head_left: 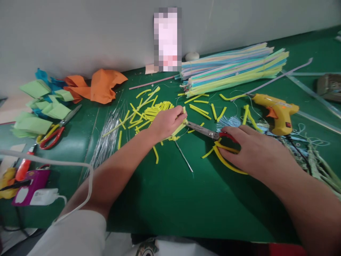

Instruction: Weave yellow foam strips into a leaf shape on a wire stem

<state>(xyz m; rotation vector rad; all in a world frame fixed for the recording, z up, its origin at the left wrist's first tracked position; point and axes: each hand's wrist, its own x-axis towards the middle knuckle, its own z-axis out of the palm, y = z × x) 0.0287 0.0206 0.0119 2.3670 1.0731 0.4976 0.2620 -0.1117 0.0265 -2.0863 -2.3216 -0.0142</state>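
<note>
Near the middle of the table, my left hand (169, 122) is closed on yellow pipe cleaners, whose ends stick out past the thumb and fingers. My right hand (250, 147) grips scissors (205, 131) with red and yellow handles. Their tips touch or nearly touch the pipe cleaner ends by my left fingers; I cannot tell whether the blades are apart. Behind and around my left hand lies a pile of short yellow pipe cleaner pieces (157, 111). A thin metal rod or wire (184, 156) rests just below it.
A yellow glue gun (282, 113) lies to the right, near bundles of long pastel pipe cleaners (237, 69). At left are silver wires (106, 131), a second pair of scissors (57, 129), orange paper (103, 85) and green paper (39, 106). A white cable (53, 160) crosses over my left arm.
</note>
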